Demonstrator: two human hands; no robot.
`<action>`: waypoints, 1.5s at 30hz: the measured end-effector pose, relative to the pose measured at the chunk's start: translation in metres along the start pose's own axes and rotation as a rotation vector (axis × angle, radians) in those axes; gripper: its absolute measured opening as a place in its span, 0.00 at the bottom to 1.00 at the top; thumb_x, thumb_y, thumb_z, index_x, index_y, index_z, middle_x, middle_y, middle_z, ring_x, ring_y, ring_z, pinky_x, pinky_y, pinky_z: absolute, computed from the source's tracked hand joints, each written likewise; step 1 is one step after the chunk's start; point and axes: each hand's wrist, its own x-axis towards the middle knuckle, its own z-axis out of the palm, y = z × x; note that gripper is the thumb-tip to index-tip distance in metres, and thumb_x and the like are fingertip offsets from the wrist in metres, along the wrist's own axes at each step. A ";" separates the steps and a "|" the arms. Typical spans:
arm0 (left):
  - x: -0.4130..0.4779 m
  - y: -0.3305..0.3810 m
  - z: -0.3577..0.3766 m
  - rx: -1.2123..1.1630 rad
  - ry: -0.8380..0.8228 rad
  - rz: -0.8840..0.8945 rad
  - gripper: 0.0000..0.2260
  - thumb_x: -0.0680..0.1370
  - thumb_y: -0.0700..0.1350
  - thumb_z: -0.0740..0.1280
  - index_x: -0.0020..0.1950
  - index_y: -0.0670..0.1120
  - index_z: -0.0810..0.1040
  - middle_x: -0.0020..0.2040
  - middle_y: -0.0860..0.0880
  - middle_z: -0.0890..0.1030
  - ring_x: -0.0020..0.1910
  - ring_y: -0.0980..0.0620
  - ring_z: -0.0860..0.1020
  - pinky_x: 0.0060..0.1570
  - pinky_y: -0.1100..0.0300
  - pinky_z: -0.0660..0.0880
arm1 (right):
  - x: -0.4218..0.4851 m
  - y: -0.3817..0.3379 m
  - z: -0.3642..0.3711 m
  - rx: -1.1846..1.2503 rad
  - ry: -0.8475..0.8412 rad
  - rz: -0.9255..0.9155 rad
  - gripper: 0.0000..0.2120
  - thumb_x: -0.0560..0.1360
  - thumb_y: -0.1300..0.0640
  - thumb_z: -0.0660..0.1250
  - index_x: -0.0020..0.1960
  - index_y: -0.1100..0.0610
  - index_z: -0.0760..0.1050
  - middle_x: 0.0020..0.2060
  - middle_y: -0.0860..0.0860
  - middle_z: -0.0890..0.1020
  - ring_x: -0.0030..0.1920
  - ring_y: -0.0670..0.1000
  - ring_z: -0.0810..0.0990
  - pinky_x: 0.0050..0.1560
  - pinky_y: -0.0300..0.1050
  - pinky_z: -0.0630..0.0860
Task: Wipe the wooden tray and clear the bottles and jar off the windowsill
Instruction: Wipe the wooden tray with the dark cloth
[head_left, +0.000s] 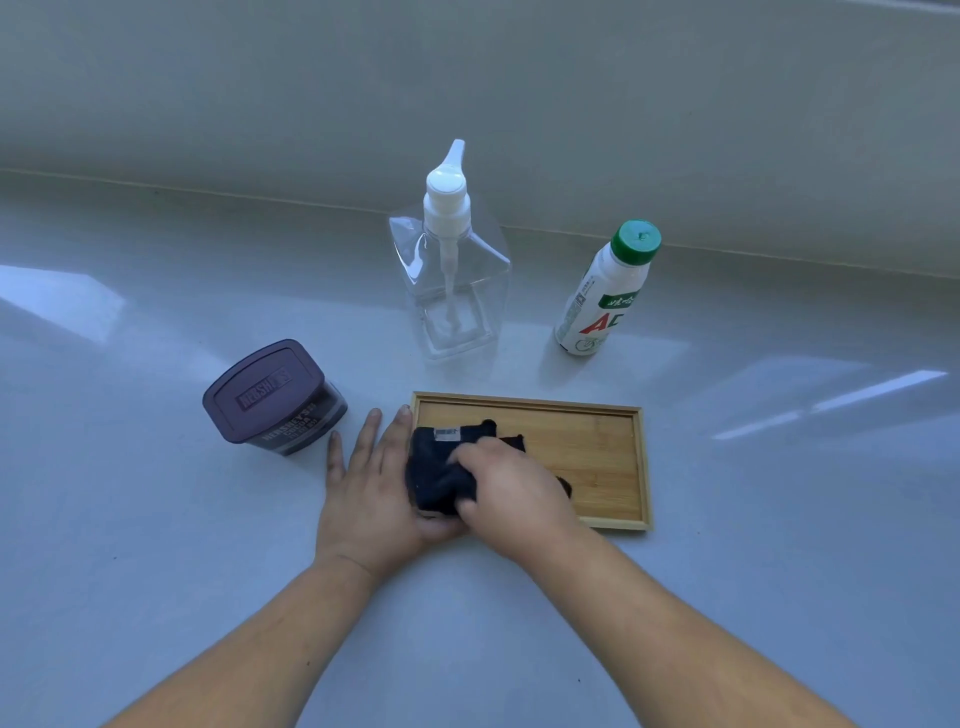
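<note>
Pressing down on a dark cloth (441, 470), our right hand (511, 486) has its fingers curled over the bunched fabric, gripping it against the left end of the wooden tray (587, 447). Our left hand (371, 486) lies flat with fingers spread and relaxed, grasping nothing; its palm side touches the tray's left edge, and its fingertips point toward twelve o'clock. A small label on the cloth faces up, just beyond our right fingers.

The tray sits on the pale glossy windowsill (156, 493), its long side running from nine to three o'clock. Dark scraps of the cloth spread out from under our right hand onto the wood.

At about ten o'clock from the tray, just beside our left fingertips, stands the Hershey's cocoa jar (272, 397) with its dark lid on. At twelve o'clock, near the tray's far edge, the clear pump bottle (449, 270) stands upright and looks nearly empty. At about one o'clock stands the white drink bottle (605, 291), its green cap on, close to the back wall.
</note>
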 end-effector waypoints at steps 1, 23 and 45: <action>0.000 0.001 0.000 -0.007 0.001 -0.012 0.61 0.63 0.86 0.58 0.84 0.46 0.56 0.83 0.54 0.61 0.84 0.53 0.47 0.80 0.37 0.41 | -0.010 0.015 -0.007 -0.015 -0.008 0.041 0.20 0.71 0.55 0.68 0.62 0.47 0.77 0.55 0.48 0.79 0.51 0.56 0.81 0.40 0.47 0.71; -0.002 0.001 0.001 0.009 0.027 0.009 0.59 0.64 0.87 0.55 0.84 0.49 0.56 0.83 0.52 0.62 0.84 0.49 0.51 0.79 0.34 0.45 | -0.009 0.022 -0.010 0.023 0.041 0.093 0.16 0.72 0.54 0.68 0.60 0.49 0.77 0.52 0.50 0.79 0.50 0.55 0.79 0.41 0.48 0.72; 0.000 -0.001 0.000 -0.015 -0.001 0.024 0.53 0.68 0.85 0.54 0.83 0.53 0.57 0.82 0.56 0.65 0.84 0.52 0.47 0.79 0.34 0.43 | 0.033 0.000 -0.025 0.266 0.244 0.235 0.13 0.70 0.61 0.67 0.53 0.53 0.83 0.50 0.54 0.86 0.50 0.58 0.82 0.47 0.45 0.77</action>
